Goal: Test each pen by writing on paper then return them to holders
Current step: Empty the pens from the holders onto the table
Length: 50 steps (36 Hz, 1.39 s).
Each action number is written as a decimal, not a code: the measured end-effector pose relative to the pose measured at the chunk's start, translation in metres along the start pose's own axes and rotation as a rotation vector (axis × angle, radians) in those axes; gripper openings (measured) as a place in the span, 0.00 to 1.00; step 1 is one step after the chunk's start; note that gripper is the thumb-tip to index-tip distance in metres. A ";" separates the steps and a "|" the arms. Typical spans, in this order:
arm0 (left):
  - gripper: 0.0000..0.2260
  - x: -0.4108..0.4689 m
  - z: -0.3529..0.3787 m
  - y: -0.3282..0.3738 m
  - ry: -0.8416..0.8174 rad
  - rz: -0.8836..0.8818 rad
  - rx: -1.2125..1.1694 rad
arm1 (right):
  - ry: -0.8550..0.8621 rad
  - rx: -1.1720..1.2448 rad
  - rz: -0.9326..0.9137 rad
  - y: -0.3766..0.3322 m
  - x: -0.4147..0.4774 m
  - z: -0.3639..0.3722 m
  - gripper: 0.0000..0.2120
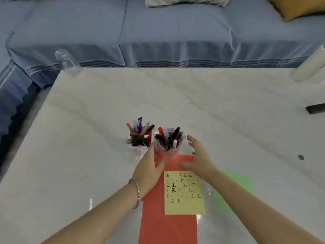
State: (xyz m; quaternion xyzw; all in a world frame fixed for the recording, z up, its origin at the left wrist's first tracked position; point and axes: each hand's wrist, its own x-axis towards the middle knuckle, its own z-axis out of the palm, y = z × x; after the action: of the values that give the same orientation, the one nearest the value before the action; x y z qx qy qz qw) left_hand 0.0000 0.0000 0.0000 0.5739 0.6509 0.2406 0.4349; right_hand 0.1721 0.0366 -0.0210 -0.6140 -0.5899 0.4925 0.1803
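Left hand [149,166]: loose, with the fingers fairly straight along the left wall of the clear cup [169,152] and the thumb near its base. It touches the cup but is not clenched round it.
Right hand [198,155]: spread and released, holding nothing, just off the cup's right wall with a gap showing.
Pens [175,133]: bunched in the cup between the two hands. A second bunch [140,138] stands in the red holder [149,134] just beyond the left fingertips.
Pen axis: the long axes are near upright and fan outward, upper ends leaning away from the palms.
Handling: the pens are likely light, stiff and smooth, best pinched at the upper barrel. The cup looks like thin plastic and top-heavy, so it may tip. Take it low, on both walls.
Paper [184,192]: a yellow sheet covered in written marks, between the wrists and nearer than the palms, lying on a red sheet [167,226].
Stage: probably at or near the end, since no pen is out.
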 end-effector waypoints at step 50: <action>0.26 0.115 0.143 -0.005 -0.148 0.361 0.370 | 0.318 -1.353 -0.280 0.059 0.020 -0.098 0.39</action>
State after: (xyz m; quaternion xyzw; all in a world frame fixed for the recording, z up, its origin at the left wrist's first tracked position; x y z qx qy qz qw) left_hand 0.1218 0.0821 -0.1095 0.7664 0.5375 0.1486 0.3189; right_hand 0.2807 0.0759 -0.0324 -0.5741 -0.8064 -0.1053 -0.0953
